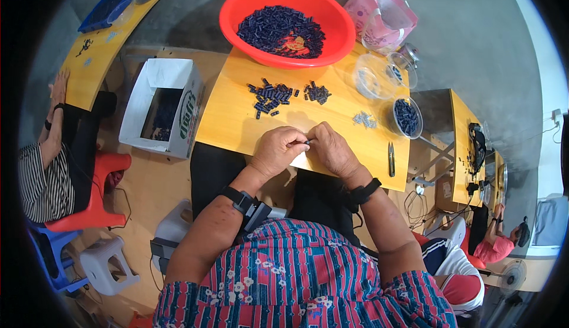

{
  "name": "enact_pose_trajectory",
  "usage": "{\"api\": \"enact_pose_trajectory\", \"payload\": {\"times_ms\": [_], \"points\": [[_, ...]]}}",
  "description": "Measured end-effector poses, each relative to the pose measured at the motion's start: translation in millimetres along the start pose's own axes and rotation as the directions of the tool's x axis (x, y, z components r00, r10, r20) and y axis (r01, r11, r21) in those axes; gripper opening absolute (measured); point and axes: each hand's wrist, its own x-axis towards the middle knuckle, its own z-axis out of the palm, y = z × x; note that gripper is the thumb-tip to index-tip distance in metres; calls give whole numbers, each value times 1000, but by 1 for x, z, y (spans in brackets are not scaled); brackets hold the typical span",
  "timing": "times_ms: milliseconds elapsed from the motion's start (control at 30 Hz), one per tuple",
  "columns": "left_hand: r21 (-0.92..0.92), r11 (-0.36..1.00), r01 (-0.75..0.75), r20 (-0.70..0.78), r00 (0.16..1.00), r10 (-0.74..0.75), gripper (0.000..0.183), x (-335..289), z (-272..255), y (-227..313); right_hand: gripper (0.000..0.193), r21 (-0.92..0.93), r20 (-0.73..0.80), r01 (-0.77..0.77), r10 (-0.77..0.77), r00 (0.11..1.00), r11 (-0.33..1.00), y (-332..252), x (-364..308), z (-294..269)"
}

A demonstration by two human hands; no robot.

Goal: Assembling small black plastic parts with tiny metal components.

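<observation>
The head view looks down on a yellow wooden board (237, 120) that lies in front of the person. All places here are told from this board.

Over the near edge of the board, the two hands meet. The left hand (277, 150) is curled, and its fingertips pinch a tiny dark part (307, 142). The right hand (332, 149) is curled too, and its fingertips touch the same tiny part from the other side. So the small part sits right between the two hands, held by both. It is too small to tell its shape well.

In the middle of the board, a bit farther away than the hands, lies a loose pile of small dark pieces (271, 97). Just to the right of it lies a smaller pile of dark pieces (317, 93). Both piles are apart from the hands.

At the far edge of the board sits a big red bowl (237, 8) full of the same dark pieces. On the right part of the board there is a little heap of grey bits (364, 119), a clear cup of dark pieces (406, 116) and an empty-looking clear tub (373, 76). Small yellow snips (391, 158) lie near the right near corner.

Left of the board, down on the floor, stands a white cardboard box (159, 106) with dark pieces inside. Beyond the far right corner of the board is a pink bag (379, 17).
</observation>
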Motion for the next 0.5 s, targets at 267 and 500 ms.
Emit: {"api": "enact_pose_trajectory", "payload": {"times_ms": [267, 500], "points": [[-15, 997, 75, 126, 989, -72, 11, 3, -5, 6, 9, 267, 25, -100, 97, 995, 958, -2, 1, 0], [-83, 993, 81, 73, 995, -75, 10, 0, -5, 6, 3, 612, 16, -266, 324, 946, 745, -8, -3, 17]]}}
